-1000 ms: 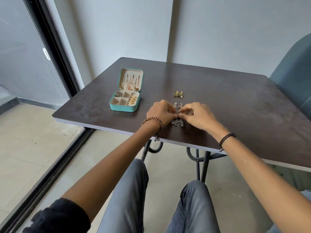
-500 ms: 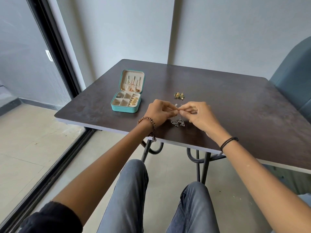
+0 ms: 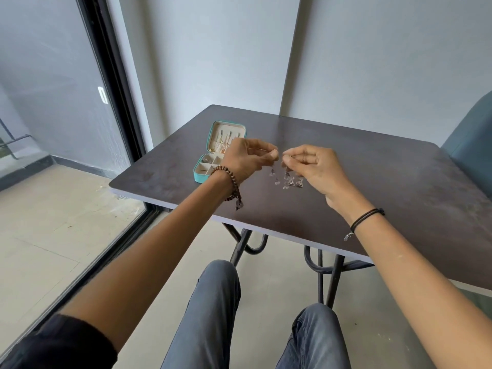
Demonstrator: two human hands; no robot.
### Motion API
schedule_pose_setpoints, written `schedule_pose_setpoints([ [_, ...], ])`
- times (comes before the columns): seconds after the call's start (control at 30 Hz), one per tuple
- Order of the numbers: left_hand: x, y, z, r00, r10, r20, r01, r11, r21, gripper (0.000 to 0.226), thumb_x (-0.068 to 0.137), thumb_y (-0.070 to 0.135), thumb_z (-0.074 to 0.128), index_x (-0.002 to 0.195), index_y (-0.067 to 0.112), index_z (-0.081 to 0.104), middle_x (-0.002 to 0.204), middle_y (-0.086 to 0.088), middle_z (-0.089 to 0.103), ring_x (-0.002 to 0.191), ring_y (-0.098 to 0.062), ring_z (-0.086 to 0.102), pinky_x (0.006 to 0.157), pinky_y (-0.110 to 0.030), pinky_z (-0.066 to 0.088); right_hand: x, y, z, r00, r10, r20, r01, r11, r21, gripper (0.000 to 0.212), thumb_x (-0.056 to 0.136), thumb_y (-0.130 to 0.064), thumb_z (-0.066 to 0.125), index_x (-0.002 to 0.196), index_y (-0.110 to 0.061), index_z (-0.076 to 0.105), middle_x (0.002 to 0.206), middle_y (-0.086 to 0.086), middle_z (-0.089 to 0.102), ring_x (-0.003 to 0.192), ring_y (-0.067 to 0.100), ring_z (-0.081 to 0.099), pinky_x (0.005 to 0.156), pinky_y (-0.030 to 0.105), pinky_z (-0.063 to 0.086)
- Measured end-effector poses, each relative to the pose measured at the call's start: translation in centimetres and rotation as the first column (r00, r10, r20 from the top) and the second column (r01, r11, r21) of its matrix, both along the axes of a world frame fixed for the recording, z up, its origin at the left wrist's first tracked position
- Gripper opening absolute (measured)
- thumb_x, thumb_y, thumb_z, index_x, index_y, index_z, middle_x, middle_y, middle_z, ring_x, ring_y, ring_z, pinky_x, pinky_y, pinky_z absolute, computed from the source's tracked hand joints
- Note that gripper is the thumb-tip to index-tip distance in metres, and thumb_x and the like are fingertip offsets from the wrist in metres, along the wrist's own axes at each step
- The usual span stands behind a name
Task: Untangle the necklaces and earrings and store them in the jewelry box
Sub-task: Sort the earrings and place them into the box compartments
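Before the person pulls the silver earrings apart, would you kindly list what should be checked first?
1. Left hand pinches the silver earrings: ok.
2. Right hand pinches them too: ok.
3. Earrings fully untangled from each other: cannot tell, the pieces are too small.
4. Earrings hang over the table, so a dropped piece would likely land on it: ok.
5. Jewelry box lid open, ready to receive them: ok.
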State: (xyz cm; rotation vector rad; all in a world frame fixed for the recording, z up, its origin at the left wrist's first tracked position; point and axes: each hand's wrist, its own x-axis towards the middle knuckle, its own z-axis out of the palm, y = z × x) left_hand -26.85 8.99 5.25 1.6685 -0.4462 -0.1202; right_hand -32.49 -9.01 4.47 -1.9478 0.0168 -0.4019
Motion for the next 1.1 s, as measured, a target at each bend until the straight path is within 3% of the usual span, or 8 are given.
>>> schedule_pose_setpoints([
  [0.17, 1.1, 2.1, 1.0, 0.999, 0.006, 0.039, -0.008, 0.999, 0.044, 0.014, 0.084, 0.012, 0.076, 0.097, 0.008, 0.072, 0.081, -0.007, 0.072, 0.073, -0.009, 0.069, 0.063, -0.014, 0.05, 1.7, 2.4, 1.1, 1.0, 0.027, 0.011, -0.027, 1.0, 0.008, 0.013, 0.091, -0.017, 0.073, 0.103, -0.01, 0.075, 0.091, 0.008, 0.077, 0.088, 0.023, 0.074, 0.083, 0.031, 0.059],
  [0.23, 1.8, 3.0, 1.4, 0.998, 0.016, 0.061, -0.021, 0.996, 0.081, 0.013, 0.083, 0.012, 0.077, 0.095, 0.011, 0.073, 0.084, -0.005, 0.074, 0.074, -0.007, 0.07, 0.072, -0.019, 0.053, 2.6, 3.3, 1.5, 0.999, 0.042, 0.015, -0.042, 0.999, 0.002, 0.011, 0.092, -0.017, 0.073, 0.101, -0.011, 0.074, 0.089, 0.007, 0.077, 0.087, 0.021, 0.075, 0.08, 0.029, 0.06],
  [0.37, 3.8, 4.7, 2.2, 0.995, 0.063, 0.078, -0.072, 0.991, 0.117, 0.011, 0.08, 0.009, 0.079, 0.085, 0.017, 0.073, 0.09, -0.013, 0.075, 0.082, -0.018, 0.071, 0.086, -0.033, 0.058, 4.6, 5.4, 2.1, 0.999, 0.05, 0.021, -0.051, 0.998, 0.027, 0.008, 0.094, -0.013, 0.07, 0.099, -0.008, 0.071, 0.087, 0.007, 0.076, 0.08, 0.017, 0.074, 0.073, 0.025, 0.06],
  [0.47, 5.0, 5.9, 2.7, 0.996, 0.061, 0.071, -0.069, 0.991, 0.115, 0.015, 0.081, 0.007, 0.078, 0.095, 0.008, 0.074, 0.091, -0.015, 0.075, 0.082, -0.021, 0.072, 0.084, -0.031, 0.059, 6.3, 6.9, 2.1, 0.998, 0.058, 0.014, -0.058, 0.998, 0.017, 0.01, 0.094, -0.015, 0.071, 0.1, -0.008, 0.071, 0.09, 0.008, 0.077, 0.082, 0.018, 0.075, 0.076, 0.03, 0.061],
  [0.63, 6.3, 7.5, 3.1, 0.995, 0.063, 0.082, -0.071, 0.991, 0.109, 0.018, 0.083, 0.0, 0.073, 0.101, -0.001, 0.07, 0.085, -0.013, 0.073, 0.069, -0.011, 0.072, 0.066, -0.016, 0.054, 9.1, 8.9, 1.3, 0.999, 0.052, 0.013, -0.052, 0.999, 0.001, 0.002, 0.09, -0.023, 0.074, 0.091, -0.023, 0.071, 0.086, 0.003, 0.079, 0.083, 0.018, 0.076, 0.086, 0.046, 0.061],
  [0.8, 8.2, 8.6, 2.1, 0.993, 0.105, 0.062, -0.111, 0.987, 0.114, 0.019, 0.082, -0.001, 0.074, 0.1, -0.001, 0.071, 0.085, -0.014, 0.073, 0.073, -0.016, 0.072, 0.075, -0.022, 0.059, 10.9, 10.6, 0.5, 0.999, 0.044, 0.004, -0.044, 0.999, 0.009, 0.006, 0.09, -0.021, 0.074, 0.087, -0.025, 0.071, 0.084, 0.003, 0.078, 0.08, 0.02, 0.076, 0.084, 0.048, 0.061],
  [0.93, 9.1, 9.2, 1.0, 0.99, 0.135, 0.042, -0.139, 0.983, 0.123, 0.024, 0.08, -0.001, 0.076, 0.103, -0.004, 0.07, 0.088, -0.016, 0.073, 0.075, -0.017, 0.072, 0.071, -0.02, 0.058, 12.0, 11.4, -0.3, 0.999, 0.034, -0.029, -0.033, 0.999, 0.013, 0.003, 0.09, -0.019, 0.074, 0.093, -0.018, 0.073, 0.085, 0.004, 0.078, 0.079, 0.019, 0.076, 0.084, 0.046, 0.062],
  [1.1, 10.2, 9.6, -0.4, 0.99, 0.139, 0.034, -0.143, 0.981, 0.131, 0.023, 0.079, 0.002, 0.078, 0.1, 0.001, 0.072, 0.089, -0.016, 0.075, 0.086, -0.025, 0.074, 0.085, -0.034, 0.059, 12.5, 11.8, -1.1, 0.998, 0.041, -0.054, -0.038, 0.998, 0.049, 0.004, 0.091, -0.014, 0.073, 0.09, -0.017, 0.071, 0.085, 0.006, 0.078, 0.08, 0.025, 0.076, 0.082, 0.046, 0.062],
])
